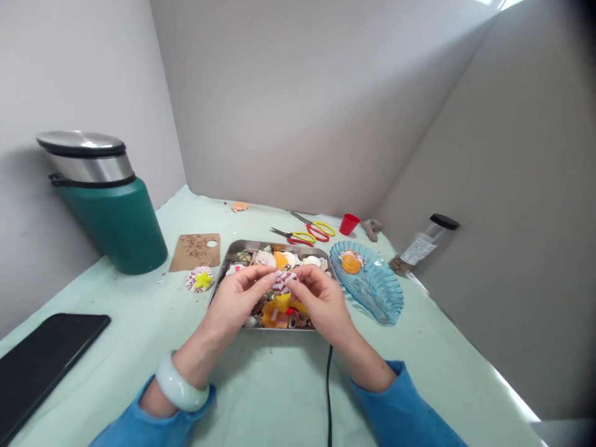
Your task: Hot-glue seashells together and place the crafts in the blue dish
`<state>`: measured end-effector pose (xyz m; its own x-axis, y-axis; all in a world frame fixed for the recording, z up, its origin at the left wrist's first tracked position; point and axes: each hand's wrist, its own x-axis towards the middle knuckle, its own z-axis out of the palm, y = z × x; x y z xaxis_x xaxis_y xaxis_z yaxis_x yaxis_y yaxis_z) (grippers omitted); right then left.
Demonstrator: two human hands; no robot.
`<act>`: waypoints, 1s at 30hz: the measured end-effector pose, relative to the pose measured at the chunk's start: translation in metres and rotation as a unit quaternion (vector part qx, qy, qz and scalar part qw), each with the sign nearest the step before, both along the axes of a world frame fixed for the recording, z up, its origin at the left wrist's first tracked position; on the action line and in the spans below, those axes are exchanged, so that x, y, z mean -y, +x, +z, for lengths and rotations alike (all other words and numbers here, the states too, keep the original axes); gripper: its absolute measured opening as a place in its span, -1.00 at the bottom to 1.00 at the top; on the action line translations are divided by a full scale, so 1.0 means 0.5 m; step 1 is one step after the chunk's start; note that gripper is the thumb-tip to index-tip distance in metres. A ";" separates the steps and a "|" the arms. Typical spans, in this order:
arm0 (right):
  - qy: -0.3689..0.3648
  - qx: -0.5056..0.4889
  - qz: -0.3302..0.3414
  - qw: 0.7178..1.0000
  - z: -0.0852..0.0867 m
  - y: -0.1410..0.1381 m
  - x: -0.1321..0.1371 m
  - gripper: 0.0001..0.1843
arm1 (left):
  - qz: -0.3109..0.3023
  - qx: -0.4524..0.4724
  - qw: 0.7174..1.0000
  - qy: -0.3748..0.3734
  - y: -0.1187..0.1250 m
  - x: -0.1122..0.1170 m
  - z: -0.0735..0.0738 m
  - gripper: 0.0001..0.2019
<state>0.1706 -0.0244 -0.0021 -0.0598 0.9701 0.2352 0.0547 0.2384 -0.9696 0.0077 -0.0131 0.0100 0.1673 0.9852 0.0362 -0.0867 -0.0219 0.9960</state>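
You have the small red-and-white speckled piece (pixel 284 284) between your two hands, over the middle of the metal tray (pixel 279 329), and neither hand is clearly the nearer one. Your left hand (pixel 237 299) pinches it at its left edge between thumb and fingers; your right hand (pixel 323 301) grips it the same way at its right edge. As you see it, its longer way seems to run left to right, straight across the gap from thumb to thumb (its far edge is partly hidden by your fingers, so its full outline is hard to tell). Just to its near side, lower in the tray, lies a yellow shape (pixel 282 303) among the shells, about midway between your wrists. The blue plate (pixel 388 298) sits to the right of the tray, on your right hand's side, with an orange shell (pixel 351 264) in its far left part. On your left hand's side, just beside the tray's left edge, a speckled disc with a yellow flower (pixel 203 281) lies on the table (pixel 270 391)
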 end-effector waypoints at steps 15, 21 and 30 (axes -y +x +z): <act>0.005 0.062 0.019 0.998 0.008 -0.006 0.008 -0.84 | -0.025 -0.055 0.998 0.010 -0.005 -0.002 -0.005 -0.74; 0.018 0.115 0.012 0.993 0.013 -0.004 0.010 -0.86 | -0.025 -0.050 0.998 0.006 -0.003 -0.001 -0.001 -0.72; -0.014 0.017 0.016 1.000 0.004 0.002 0.002 -0.78 | -0.025 -0.002 1.000 -0.006 -0.002 0.001 0.001 -0.74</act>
<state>0.1716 -0.0252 0.0001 -0.0990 0.9737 0.2054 0.0812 0.2136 -0.9735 0.0068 -0.0137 0.0104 0.2155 0.9762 0.0236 -0.0836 -0.0056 0.9965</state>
